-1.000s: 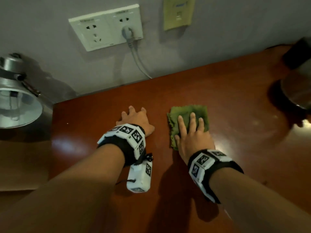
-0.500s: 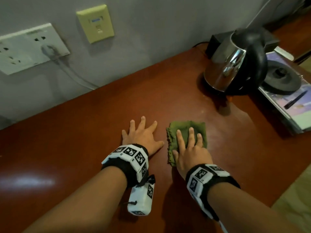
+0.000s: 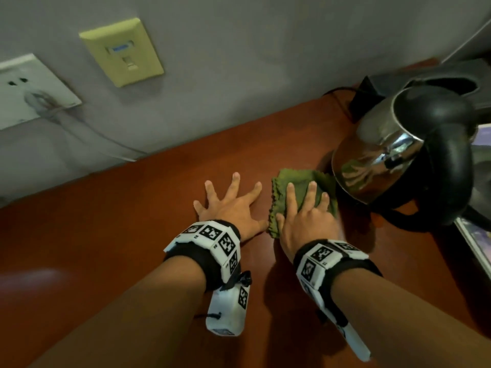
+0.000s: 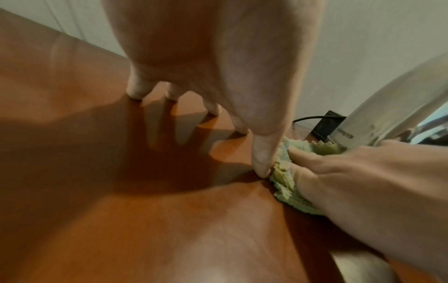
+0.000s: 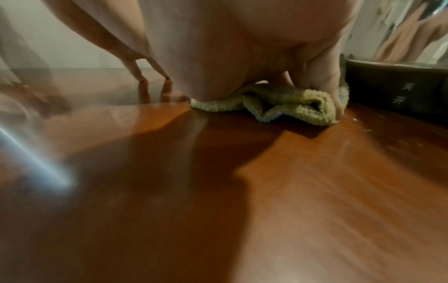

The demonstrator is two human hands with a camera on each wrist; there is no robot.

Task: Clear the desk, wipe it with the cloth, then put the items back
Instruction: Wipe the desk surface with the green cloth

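Observation:
A folded green cloth [image 3: 300, 181] lies on the red-brown desk [image 3: 132, 221], and its right edge touches the base of a steel kettle [image 3: 393, 155]. My right hand [image 3: 305, 216] presses flat on the cloth with straight fingers. My left hand [image 3: 228, 203] rests flat on the bare desk just left of it, fingers spread; its thumb [image 4: 261, 153] touches the cloth's edge [image 4: 283, 183]. In the right wrist view the bunched cloth [image 5: 290, 101] sits under my palm, against the kettle's black base [image 5: 392, 92].
The kettle with its black handle [image 3: 451, 166] stands at the right. A black block with a cord [image 3: 372, 99] sits behind it, and a book or tray edge [image 3: 475, 243] lies at the far right. The wall holds a white socket [image 3: 29, 94] and a yellowish plate [image 3: 122, 51].
Both hands and the cloth have slid to the right along the desk, from near the lamp side up to the kettle's base. The hands keep the same flat pose.

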